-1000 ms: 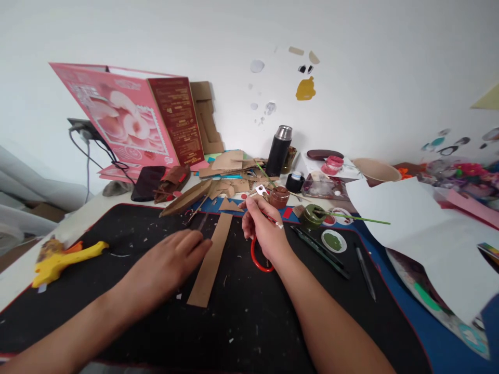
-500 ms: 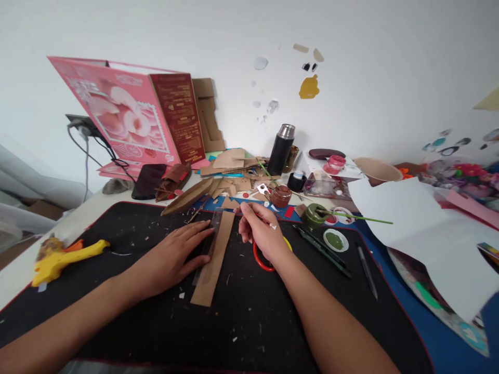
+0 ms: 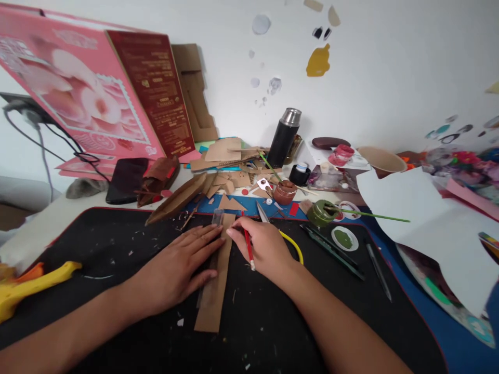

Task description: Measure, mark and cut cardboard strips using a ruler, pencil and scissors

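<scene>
My left hand (image 3: 177,267) lies flat with its fingers stretched over a clear ruler (image 3: 218,215), pressing it along a narrow brown cardboard strip (image 3: 209,317). The strip rests on the black mat, its right part showing beside the ruler. In my right hand (image 3: 268,249) is a slim red pencil (image 3: 248,240), its white-tipped end pointing back toward me. The fingertips of that hand touch or hover just over the strip's upper part; the pencil's point is hidden. Partly beneath the right hand lie scissors (image 3: 262,212) with a yellow-edged handle.
A yellow glue gun (image 3: 37,285) lies at left. Behind the mat are cardboard scraps (image 3: 234,179), a black flask (image 3: 283,140) and a brown paint jar (image 3: 285,192). A green paint jar (image 3: 322,214), a dark green cutter (image 3: 331,252) and a pen (image 3: 378,272) lie at right.
My right hand has come down and left onto the strip, with the pencil turned more upright. My left hand stays on the ruler. The view has moved closer.
</scene>
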`<action>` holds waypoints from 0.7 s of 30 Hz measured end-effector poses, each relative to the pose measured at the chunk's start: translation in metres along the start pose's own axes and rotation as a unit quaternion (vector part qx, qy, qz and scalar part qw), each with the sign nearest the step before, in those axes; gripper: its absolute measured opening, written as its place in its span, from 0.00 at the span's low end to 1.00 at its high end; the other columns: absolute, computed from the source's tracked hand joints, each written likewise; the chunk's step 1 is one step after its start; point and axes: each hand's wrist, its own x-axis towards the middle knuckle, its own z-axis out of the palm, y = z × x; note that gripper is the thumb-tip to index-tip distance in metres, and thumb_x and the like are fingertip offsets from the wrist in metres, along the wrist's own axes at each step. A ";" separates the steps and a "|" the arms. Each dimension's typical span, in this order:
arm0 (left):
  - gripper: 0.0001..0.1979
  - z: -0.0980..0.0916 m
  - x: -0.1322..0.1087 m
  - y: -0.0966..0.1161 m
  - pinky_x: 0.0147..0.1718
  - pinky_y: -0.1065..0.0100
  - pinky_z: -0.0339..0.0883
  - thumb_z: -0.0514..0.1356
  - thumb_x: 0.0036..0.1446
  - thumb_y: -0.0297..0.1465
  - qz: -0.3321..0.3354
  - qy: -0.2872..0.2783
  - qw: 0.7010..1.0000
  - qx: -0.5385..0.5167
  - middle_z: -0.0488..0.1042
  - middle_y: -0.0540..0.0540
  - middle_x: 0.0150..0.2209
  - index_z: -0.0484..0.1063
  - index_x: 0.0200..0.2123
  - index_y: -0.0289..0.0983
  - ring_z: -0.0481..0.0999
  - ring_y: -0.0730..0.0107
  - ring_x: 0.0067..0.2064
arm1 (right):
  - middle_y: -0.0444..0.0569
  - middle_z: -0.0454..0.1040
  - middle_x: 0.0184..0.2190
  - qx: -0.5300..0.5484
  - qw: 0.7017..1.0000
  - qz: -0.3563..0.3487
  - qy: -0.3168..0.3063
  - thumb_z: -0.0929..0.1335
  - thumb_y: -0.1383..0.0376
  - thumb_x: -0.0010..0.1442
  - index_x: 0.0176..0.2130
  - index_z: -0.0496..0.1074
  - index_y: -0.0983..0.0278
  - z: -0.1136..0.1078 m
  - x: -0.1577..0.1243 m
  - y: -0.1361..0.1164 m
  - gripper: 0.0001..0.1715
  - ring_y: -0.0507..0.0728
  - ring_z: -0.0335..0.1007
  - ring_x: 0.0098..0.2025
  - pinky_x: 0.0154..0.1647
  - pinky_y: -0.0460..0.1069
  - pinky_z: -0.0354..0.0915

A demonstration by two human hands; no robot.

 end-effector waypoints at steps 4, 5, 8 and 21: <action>0.28 0.007 -0.002 0.012 0.68 0.49 0.68 0.54 0.77 0.45 0.006 0.033 0.998 0.059 0.73 0.35 0.70 0.71 0.70 0.35 0.71 0.49 0.71 | 0.50 0.88 0.38 -0.029 0.999 0.025 -0.017 0.68 0.55 0.77 0.48 0.81 0.59 0.000 0.000 -0.003 0.14 0.63 0.86 0.41 0.41 0.52 0.68; 0.27 0.008 -0.002 0.016 0.66 0.49 0.70 0.53 0.78 0.44 0.004 0.035 0.997 0.072 0.75 0.35 0.69 0.73 0.68 0.35 0.72 0.49 0.70 | 0.50 0.88 0.40 -0.029 0.999 0.028 -0.018 0.68 0.56 0.77 0.48 0.81 0.59 0.000 0.000 -0.003 0.13 0.63 0.86 0.41 0.41 0.52 0.69; 0.25 0.007 -0.004 0.030 0.61 0.49 0.73 0.51 0.79 0.42 -0.005 0.036 0.994 0.099 0.77 0.34 0.66 0.75 0.66 0.35 0.76 0.48 0.66 | 0.51 0.88 0.43 -0.024 0.999 0.031 -0.018 0.68 0.56 0.77 0.50 0.81 0.59 -0.001 0.001 -0.002 0.13 0.63 0.87 0.44 0.44 0.53 0.71; 0.27 -0.007 -0.009 0.068 0.51 0.51 0.80 0.53 0.76 0.47 0.010 0.032 0.995 0.097 0.79 0.35 0.65 0.78 0.61 0.34 0.79 0.43 0.62 | 0.53 0.88 0.50 0.022 0.999 0.009 -0.027 0.68 0.58 0.77 0.54 0.82 0.59 -0.005 0.002 -0.002 0.14 0.65 0.87 0.51 0.49 0.54 0.74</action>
